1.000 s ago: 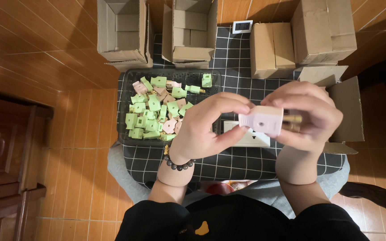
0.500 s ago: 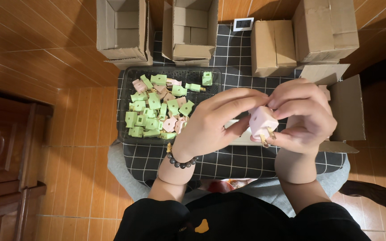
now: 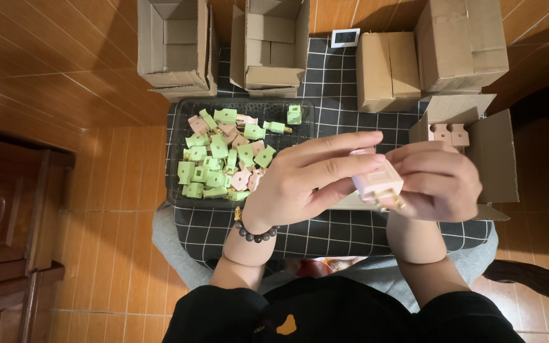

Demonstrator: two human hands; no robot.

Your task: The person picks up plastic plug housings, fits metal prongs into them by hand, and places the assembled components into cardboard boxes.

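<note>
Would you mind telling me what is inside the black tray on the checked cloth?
The black tray holds a loose heap of green plug parts mixed with a few pink plug parts. Its right end is covered by the left hand, so anything there is hidden.

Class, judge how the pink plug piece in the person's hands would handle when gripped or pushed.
The pink plug piece looks like rigid moulded plastic, probably stiff and light. Its boxy, flat faces suggest sliding rather than rolling. Both the left hand and right hand pinch it easily.
</note>
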